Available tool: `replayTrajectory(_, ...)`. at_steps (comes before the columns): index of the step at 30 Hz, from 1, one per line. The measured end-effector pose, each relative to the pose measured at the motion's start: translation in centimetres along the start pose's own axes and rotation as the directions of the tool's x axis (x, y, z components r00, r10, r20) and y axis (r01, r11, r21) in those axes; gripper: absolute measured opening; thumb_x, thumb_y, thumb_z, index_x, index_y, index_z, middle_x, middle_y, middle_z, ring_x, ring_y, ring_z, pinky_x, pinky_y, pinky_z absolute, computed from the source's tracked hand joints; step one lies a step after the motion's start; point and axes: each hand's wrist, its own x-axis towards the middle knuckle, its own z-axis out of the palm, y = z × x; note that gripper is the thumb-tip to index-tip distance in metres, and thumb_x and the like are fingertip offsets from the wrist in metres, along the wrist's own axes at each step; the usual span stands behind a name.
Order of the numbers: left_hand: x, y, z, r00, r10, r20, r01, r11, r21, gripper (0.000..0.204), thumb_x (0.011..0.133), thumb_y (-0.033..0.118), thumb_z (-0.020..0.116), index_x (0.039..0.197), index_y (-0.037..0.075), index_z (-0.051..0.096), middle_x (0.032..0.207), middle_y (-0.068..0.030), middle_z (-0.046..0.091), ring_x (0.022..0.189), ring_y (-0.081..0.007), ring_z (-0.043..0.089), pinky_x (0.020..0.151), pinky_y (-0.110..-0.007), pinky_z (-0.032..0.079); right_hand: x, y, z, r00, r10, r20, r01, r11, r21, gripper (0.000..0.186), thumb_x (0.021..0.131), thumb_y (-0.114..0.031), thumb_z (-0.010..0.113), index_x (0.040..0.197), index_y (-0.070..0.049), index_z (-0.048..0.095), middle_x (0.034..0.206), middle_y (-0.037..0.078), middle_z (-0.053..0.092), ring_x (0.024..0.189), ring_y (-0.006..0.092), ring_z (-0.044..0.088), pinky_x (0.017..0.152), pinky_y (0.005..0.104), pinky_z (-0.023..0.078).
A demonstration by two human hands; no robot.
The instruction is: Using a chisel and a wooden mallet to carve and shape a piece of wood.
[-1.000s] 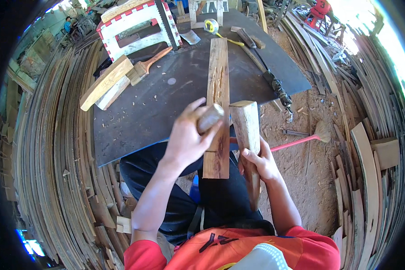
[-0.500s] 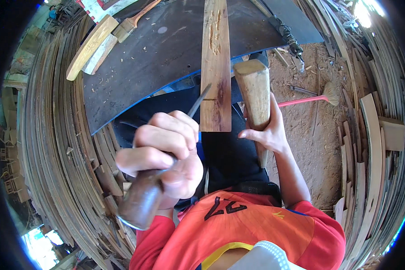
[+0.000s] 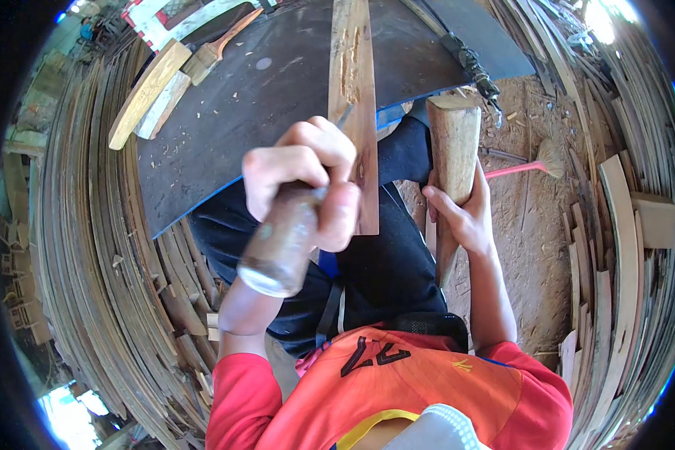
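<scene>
My left hand [image 3: 307,176] is wrapped round the brown wooden handle of a chisel [image 3: 279,244]. The handle's butt end points back toward me. Most of the blade is hidden behind my fingers; a short dark piece shows past the knuckles, over the long wooden board [image 3: 351,56]. Rough gouged marks run along the board's face, and its near end reaches over my lap. Whether the blade touches the wood, I cannot tell. At the right, my right hand [image 3: 469,221] grips a thick wooden mallet [image 3: 455,142], its wide end pointing away from me.
Under the board is a dark worktop [image 3: 202,135] sprinkled with chips. A brush [image 3: 208,56] and curved wood pieces [image 3: 150,94] lie at its far left, a dark-wrapped tool [image 3: 469,64] at its far right. Timber stacks [image 3: 90,225] line both sides. A pink-handled broom [image 3: 525,168] lies on the floor.
My left hand has moved right and away from me with the chisel, covering more of the blade and board. The mallet in my right hand has shifted right. The board's near end has swung slightly right.
</scene>
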Motion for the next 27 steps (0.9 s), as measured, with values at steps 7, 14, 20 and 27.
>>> replayTrajectory(7,2.8,1.5,-0.3,0.917,-0.363,0.164,0.323,0.918,0.229,0.028,0.079,-0.006,0.081,0.072,0.004,0.055,0.059,-0.0035,0.056,0.050,-0.0088,0.052,0.049,-0.024,0.040,0.1,-4.5,-0.3,0.990,-0.122,0.068,0.132,0.979,-0.155,0.074,0.080,-0.015,0.084,0.139,-0.001,0.044,0.106,0.009,0.063,0.094,0.0147,0.062,0.081,0.0308,0.052)
replayTrajectory(14,1.5,2.3,1.8,0.954,-0.263,-0.142,0.299,0.839,0.455,0.038,0.083,-0.011,0.073,0.065,0.005,0.044,0.054,-0.0034,0.047,0.046,-0.0084,0.044,0.046,-0.026,0.035,-0.7,-11.7,-3.3,0.714,-0.547,0.437,0.694,0.475,-0.540,0.083,0.081,-0.052,0.080,0.130,0.009,0.052,0.102,0.022,0.069,0.085,0.0318,0.071,0.078,0.0403,0.056)
replayTrajectory(20,0.5,1.4,3.1,0.950,-0.191,-0.247,0.289,0.834,0.470,0.038,0.086,-0.008,0.073,0.067,0.005,0.043,0.054,-0.0026,0.042,0.048,-0.0056,0.035,0.045,-0.024,0.029,-2.7,-19.0,1.3,0.198,-0.689,0.698,0.903,-0.149,-0.403,0.066,0.077,-0.034,0.083,0.122,0.008,0.059,0.089,0.015,0.070,0.069,0.0250,0.071,0.055,0.0325,0.057)
replayTrajectory(27,0.5,2.1,3.2,0.943,-0.149,-0.299,0.286,0.822,0.493,0.038,0.090,-0.003,0.072,0.066,0.004,0.044,0.055,-0.0020,0.045,0.049,-0.0041,0.038,0.045,-0.025,0.031,-7.3,-21.6,3.8,0.224,-0.393,0.892,0.820,-0.419,-0.391,0.064,0.073,-0.030,0.076,0.131,-0.008,0.061,0.089,0.007,0.064,0.063,0.0165,0.063,0.050,0.0306,0.052)
